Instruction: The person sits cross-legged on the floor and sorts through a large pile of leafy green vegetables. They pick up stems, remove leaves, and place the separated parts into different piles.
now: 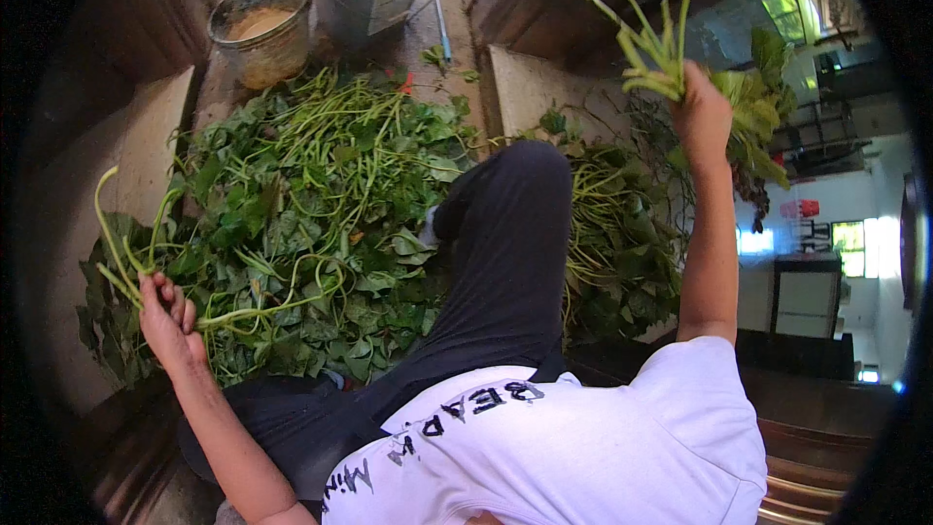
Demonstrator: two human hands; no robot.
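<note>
My left hand [169, 321] is closed around a few long green stems [131, 251], whose bare ends curl up past the fingers. One thicker stem [262, 310] runs from beside this hand toward the pile. Raised at the upper right, my right hand [701, 117] grips a bunch of leafy stems [658, 62]. Its cut-looking stem ends point up and left, and its leaves [751, 102] hang behind the hand. A broad pile of green leaves and stems [291, 211] covers the floor before me. Another heap of leafy stems [619, 240] lies beyond my bent knee.
At the top left stands a dirty bucket [262, 36] with brownish contents. Beside it is a dark box [372, 0] with things on top, and a thin blue-and-white stick [441, 18] lies on the floor. My dark-trousered leg [503, 233] divides the two heaps.
</note>
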